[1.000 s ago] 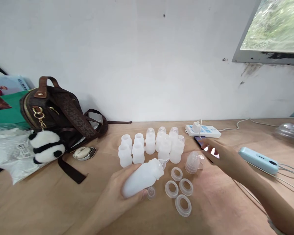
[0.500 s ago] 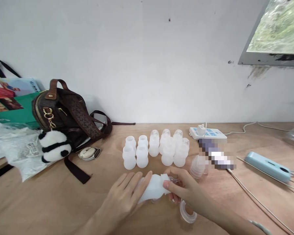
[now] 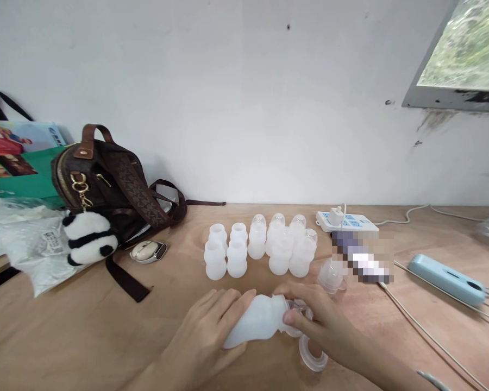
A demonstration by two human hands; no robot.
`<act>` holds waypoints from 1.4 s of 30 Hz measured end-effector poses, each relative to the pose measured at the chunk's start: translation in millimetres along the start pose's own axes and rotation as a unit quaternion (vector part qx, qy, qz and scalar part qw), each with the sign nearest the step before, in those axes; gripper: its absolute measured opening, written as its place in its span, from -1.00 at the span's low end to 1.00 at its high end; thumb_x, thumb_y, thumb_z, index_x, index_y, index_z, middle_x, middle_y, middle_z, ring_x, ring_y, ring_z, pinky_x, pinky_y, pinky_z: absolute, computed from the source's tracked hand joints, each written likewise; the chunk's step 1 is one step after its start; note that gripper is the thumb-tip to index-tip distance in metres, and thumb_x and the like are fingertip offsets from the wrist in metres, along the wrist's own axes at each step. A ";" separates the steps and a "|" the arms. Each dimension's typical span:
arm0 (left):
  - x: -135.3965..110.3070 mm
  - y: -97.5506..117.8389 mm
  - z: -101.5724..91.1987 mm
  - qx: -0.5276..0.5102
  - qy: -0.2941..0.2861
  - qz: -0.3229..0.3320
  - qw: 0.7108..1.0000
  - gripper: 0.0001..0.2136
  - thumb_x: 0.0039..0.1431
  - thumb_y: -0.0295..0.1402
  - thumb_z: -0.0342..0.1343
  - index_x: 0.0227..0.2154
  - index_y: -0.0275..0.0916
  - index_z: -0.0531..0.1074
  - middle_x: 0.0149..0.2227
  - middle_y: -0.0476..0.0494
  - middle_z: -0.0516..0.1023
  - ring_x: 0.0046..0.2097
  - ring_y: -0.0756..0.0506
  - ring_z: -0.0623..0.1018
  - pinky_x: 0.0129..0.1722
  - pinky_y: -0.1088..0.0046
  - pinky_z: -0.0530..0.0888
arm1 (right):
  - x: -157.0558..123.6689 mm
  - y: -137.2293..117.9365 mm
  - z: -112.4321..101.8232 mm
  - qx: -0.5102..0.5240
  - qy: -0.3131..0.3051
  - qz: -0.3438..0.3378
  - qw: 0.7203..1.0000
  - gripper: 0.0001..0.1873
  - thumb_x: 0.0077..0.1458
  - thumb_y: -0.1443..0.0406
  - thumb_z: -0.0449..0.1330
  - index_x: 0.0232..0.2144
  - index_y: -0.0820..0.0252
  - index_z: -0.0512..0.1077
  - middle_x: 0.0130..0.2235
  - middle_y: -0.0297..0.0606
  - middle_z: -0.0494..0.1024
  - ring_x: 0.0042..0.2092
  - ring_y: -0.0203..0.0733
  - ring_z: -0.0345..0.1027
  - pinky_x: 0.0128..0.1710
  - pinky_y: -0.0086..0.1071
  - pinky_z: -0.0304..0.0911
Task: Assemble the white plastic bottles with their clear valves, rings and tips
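Note:
My left hand [image 3: 212, 326] is wrapped round a milky white baby bottle [image 3: 256, 320] that lies on its side above the table, neck to the right. My right hand [image 3: 309, 309] pinches the neck end, thumb in front and fingers behind. Clear plastic parts [image 3: 296, 326] show under and beside the right fingers; whether they touch the bottle I cannot tell. A clear ring [image 3: 313, 353] lies just below the right hand. Behind the hands stand several open milky bottles [image 3: 215, 260] and, beside them, several bottles with clear domed caps [image 3: 280, 250].
Clear domed caps [image 3: 331, 276] sit right of the bottles. Farther right are a phone-like blurred object [image 3: 358, 258], a white power strip [image 3: 354, 221], a pale blue device [image 3: 446, 278] and cables. A brown backpack [image 3: 118, 184], panda plush [image 3: 92, 239] and mouse [image 3: 144, 251] occupy the left.
The bottle shows more of its body and neck between my hands. My right thumb has shifted slightly right and down along the neck end. The view has moved a little.

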State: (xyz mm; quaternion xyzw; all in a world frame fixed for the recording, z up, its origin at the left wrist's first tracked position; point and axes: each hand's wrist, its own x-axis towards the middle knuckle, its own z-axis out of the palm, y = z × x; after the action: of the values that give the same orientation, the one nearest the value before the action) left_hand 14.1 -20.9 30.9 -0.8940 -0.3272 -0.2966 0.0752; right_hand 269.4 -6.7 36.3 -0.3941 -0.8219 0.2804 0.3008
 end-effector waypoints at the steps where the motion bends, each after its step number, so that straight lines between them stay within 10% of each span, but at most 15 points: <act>1: 0.1 0.1 0.0 0.011 -0.004 0.003 1.000 -0.54 0.15 -0.51 0.04 0.15 -0.28 0.28 -0.17 -0.20 0.60 -0.28 -0.18 0.59 -0.32 0.32 0.54 | 0.2 -1.4 -0.4 0.011 -0.013 0.009 1.000 -0.76 0.29 0.13 0.17 -0.05 0.05 0.46 -0.29 -0.29 0.56 -0.26 -0.15 0.45 -0.28 -0.31 0.40; 7: 0.2 -3.1 -0.9 0.025 0.004 -0.002 1.000 -0.59 0.21 -0.47 0.02 0.14 -0.32 0.28 -0.17 -0.21 0.60 -0.28 -0.16 0.58 -0.31 0.35 0.53 | -1.6 0.4 1.3 0.057 0.015 -0.035 0.998 -0.22 0.07 0.18 0.39 0.27 -0.08 0.17 0.17 -0.18 0.38 0.13 -0.02 0.31 0.06 -0.19 0.35; 11: 0.7 -3.2 -1.1 0.047 -0.003 0.012 0.999 -0.60 0.23 -0.48 0.00 0.13 -0.33 0.29 -0.18 -0.21 0.61 -0.30 -0.16 0.58 -0.32 0.33 0.53 | -3.8 1.5 3.5 0.061 -0.017 0.039 0.997 -0.62 0.23 0.19 0.23 0.08 0.01 0.36 -0.08 -0.24 0.53 -0.08 -0.08 0.43 -0.07 -0.21 0.39; 15: 0.0 -4.4 -1.1 0.048 0.007 0.010 0.999 -0.59 0.22 -0.48 0.01 0.14 -0.35 0.29 -0.18 -0.24 0.61 -0.31 -0.16 0.58 -0.34 0.34 0.52 | -2.5 -1.3 0.5 0.071 0.008 0.011 0.997 -0.44 0.14 0.26 0.29 0.16 -0.03 0.25 0.13 -0.22 0.42 0.16 -0.01 0.30 0.11 -0.13 0.29; 21: -0.5 -1.0 1.0 -0.057 -0.013 -0.060 0.997 -0.53 0.12 -0.49 0.10 0.13 -0.24 0.37 -0.17 -0.17 0.63 -0.26 -0.19 0.60 -0.27 0.30 0.54 | -1.2 -1.8 0.5 0.027 -0.018 0.005 0.999 -0.72 0.26 0.23 0.20 0.02 -0.04 0.38 -0.09 -0.27 0.54 -0.07 -0.09 0.44 -0.10 -0.22 0.39; 25: 5.6 0.2 -1.2 -0.334 -0.044 -0.266 0.903 -0.61 0.09 -0.26 0.25 0.00 -0.20 0.51 -0.17 -0.12 0.66 -0.21 -0.18 0.61 -0.25 0.38 0.55 | -0.6 -3.5 -9.8 0.038 0.084 -0.153 0.984 -0.62 0.25 0.35 0.18 0.09 -0.05 0.30 0.05 -0.21 0.44 0.07 -0.11 0.37 0.02 -0.28 0.35; 28: 8.4 -2.2 -3.1 -0.423 -0.028 -0.350 0.835 -0.56 0.05 -0.12 0.28 -0.04 -0.25 0.55 -0.24 -0.13 0.66 -0.27 -0.18 0.60 -0.33 0.40 0.53 | -3.0 -2.8 -16.5 0.040 0.108 -0.147 0.982 -0.53 0.22 0.33 0.20 0.15 -0.04 0.22 -0.02 -0.19 0.45 -0.01 -0.11 0.40 -0.06 -0.30 0.39; 34: 5.6 -0.6 0.3 -0.353 -0.019 -0.248 0.902 -0.59 0.07 -0.23 0.31 0.02 -0.08 0.50 -0.09 -0.11 0.65 -0.12 -0.25 0.61 -0.12 0.23 0.55 | -11.1 -5.7 -4.0 0.030 -0.018 -0.105 0.994 -0.44 0.20 0.20 0.24 0.20 -0.02 0.19 -0.08 -0.22 0.53 -0.16 -0.14 0.46 -0.20 -0.33 0.43; 42: -5.1 -2.2 1.7 -0.285 0.047 -0.199 0.936 -0.33 0.20 0.00 0.20 0.30 0.00 0.13 0.23 -0.27 0.36 0.19 -0.32 0.39 0.14 0.02 0.42 | -2.4 -20.6 -22.5 -0.107 0.093 -0.114 0.983 -0.74 0.18 0.24 0.19 -0.07 0.09 0.33 -0.30 -0.28 0.54 -0.32 -0.17 0.46 -0.38 -0.37 0.38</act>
State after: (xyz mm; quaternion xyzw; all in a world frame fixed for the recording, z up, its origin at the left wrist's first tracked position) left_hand 10.4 -21.4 26.4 -0.7796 -0.3963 -0.4280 -0.2282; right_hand 276.9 -14.6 64.9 -0.3525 -0.8551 0.1167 0.3618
